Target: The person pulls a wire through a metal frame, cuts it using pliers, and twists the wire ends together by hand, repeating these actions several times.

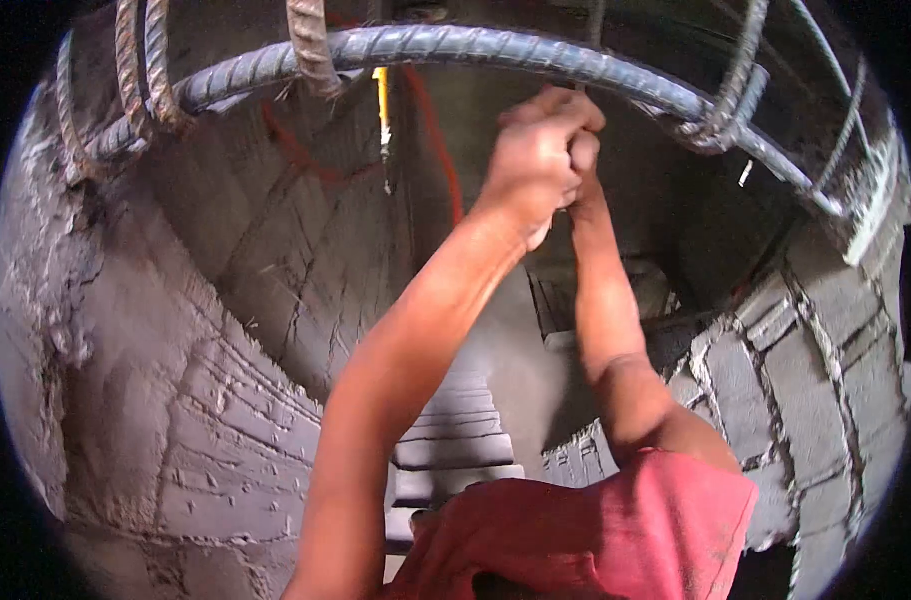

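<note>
Both hands come together, and here the left hand [541, 150] is curled tight, knuckles up, while the right hand [584, 158] tucks in against it, mostly hidden; I cannot tell how far its fingers close, nor whether anything sits inside either grip. Two hands, two bare forearms, reaching up from a red garment [616, 525]. Right above the knuckles, one curved ribbed bar [466, 42] spans the top of the view, and whether skin meets metal I cannot tell. Its long axis runs side to side in a broad arch, crown upward near the middle, one end dipping down to the left, the other down to the right. Crossing it, count four stout upright bars [311, 45]: a pair side by side on the left, one nearer the middle, one over on the right. A thinner bar [66, 100] stands at far left. Beneath the arch hangs one yellow strip [383, 95], upright, with a red cord [436, 145] slanting beside it. Grey blockwork [776, 390] lines the right side below.
</note>
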### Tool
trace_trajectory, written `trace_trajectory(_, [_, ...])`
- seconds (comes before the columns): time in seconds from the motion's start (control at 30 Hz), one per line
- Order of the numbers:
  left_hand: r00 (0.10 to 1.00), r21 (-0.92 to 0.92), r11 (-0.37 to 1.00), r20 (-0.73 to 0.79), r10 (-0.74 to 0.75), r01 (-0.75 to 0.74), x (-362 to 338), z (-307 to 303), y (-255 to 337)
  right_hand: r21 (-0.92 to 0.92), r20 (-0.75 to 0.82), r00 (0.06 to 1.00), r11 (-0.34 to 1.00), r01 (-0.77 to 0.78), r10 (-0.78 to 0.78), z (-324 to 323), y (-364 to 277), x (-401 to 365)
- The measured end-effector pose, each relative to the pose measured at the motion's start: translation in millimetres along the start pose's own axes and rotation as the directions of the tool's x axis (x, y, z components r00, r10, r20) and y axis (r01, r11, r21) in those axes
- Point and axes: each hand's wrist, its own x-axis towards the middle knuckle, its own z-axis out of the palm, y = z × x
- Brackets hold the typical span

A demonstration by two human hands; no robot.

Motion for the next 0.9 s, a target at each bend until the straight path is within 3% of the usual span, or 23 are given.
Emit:
trace_trajectory(0.03, [1.0,0.003,1.0,-0.026,0.004,-0.003,-0.8,-1.7,4.7,0.228,-0.031,0.998,0.973,-0.047,0.055,10.0,7.7,-0.9])
trace_trajectory(0.1, [0.997,0.388,0.92,0.046,-0.066,0.043,-4.2,-10.0,15.6,0.626,-0.045,0.978,0.769,-0.13,0.202,28.1,18.2,-8.3])
trace_trajectory(0.13, [0.998,0.612,0.788,0.026,0.057,-0.061,-2.5,-20.6,16.8,0.782,-0.03,0.96,0.604,-0.151,0.279,37.6,21.3,-14.5])
trace_trajectory(0.17, [0.993,0.682,0.73,-0.066,0.102,-0.03,-7.1,-23.1,32.2,0.687,-0.114,0.987,0.726,-0.007,0.117,48.5,4.4,-16.5])
trace_trajectory(0.2, [0.977,0.743,0.67,-0.152,0.15,0.013,-12.7,-22.0,52.1,0.749,0.076,0.995,0.663,-0.01,-0.071,47.7,-7.1,-8.6])
trace_trajectory(0.27, [0.978,0.818,0.568,-0.038,0.204,-0.087,-11.6,-32.8,73.8,0.826,0.159,0.982,0.558,-0.075,-0.104,44.2,5.4,-9.8])
trace_trajectory(0.3, [0.946,0.803,0.502,-0.25,-0.205,0.321,-23.5,-6.2,115.0,0.789,0.218,0.964,0.609,-0.08,-0.155,43.2,5.3,-8.0])
trace_trajectory(0.33, [0.946,0.804,0.5,-0.249,-0.209,0.322,-19.1,-9.2,108.6,0.79,0.213,0.965,0.608,-0.077,-0.154,47.1,1.1,-11.4])
trace_trajectory(0.4, [0.965,0.728,0.686,0.186,-0.187,-0.007,6.2,-26.4,74.9,0.649,-0.048,0.999,0.76,0.045,-0.017,58.3,-9.8,-18.9])
trace_trajectory(0.43, [0.972,0.79,0.588,0.232,-0.022,-0.175,16.5,-35.6,52.3,0.583,-0.161,0.987,0.808,0.083,0.016,61.1,-18.9,-18.9])
trace_trajectory(0.47, [0.967,0.788,0.589,0.252,-0.041,-0.18,27.3,-47.6,37.8,0.576,-0.188,0.982,0.812,0.099,0.014,56.6,-19.5,-23.2])
trace_trajectory(0.53, [0.94,0.611,0.756,0.34,0.018,-0.236,47.9,-58.6,23.9,0.271,-0.259,0.966,0.96,0.068,0.005,40.4,-21.2,-27.1])
trace_trajectory(0.57, [0.965,0.714,0.67,0.261,0.013,-0.202,41.4,-51.4,31.3,0.214,-0.381,0.925,0.974,0.075,0.012,40.6,-32.2,-34.2])
trace_trajectory(0.6, [0.957,0.709,0.671,0.289,0.005,-0.217,42.7,-50.8,32.7,0.196,-0.403,0.915,0.977,0.089,-0.003,39.9,-40.7,-42.1])
trace_trajectory(0.67, [0.924,0.656,0.709,0.382,-0.014,-0.26,45.1,-50.7,34.1,0.0,-0.453,0.891,0.999,-0.045,0.04,39.8,-58.0,-56.9])
trace_trajectory(0.7, [0.918,0.641,0.727,0.395,-0.036,-0.248,44.4,-51.4,34.3,0.104,-0.46,0.872,0.986,-0.131,0.165,49.0,-78.9,-59.1])
trace_trajectory(0.8, [0.896,0.616,0.737,0.443,-0.032,-0.278,50.3,-55.6,31.8,0.023,-0.54,0.812,0.968,-0.249,0.221,56.2,-98.3,-63.3])
trace_trajectory(0.87, [0.86,0.56,0.768,0.509,-0.025,-0.309,52.8,-56.5,24.5,-0.236,-0.551,0.829,0.936,-0.261,0.092,54.8,-91.3,-62.6])
trace_trajectory(0.9, [0.877,0.543,0.789,0.48,-0.012,-0.287,52.7,-56.4,20.0,-0.251,-0.565,0.823,0.937,-0.242,0.062,58.2,-89.5,-65.2])
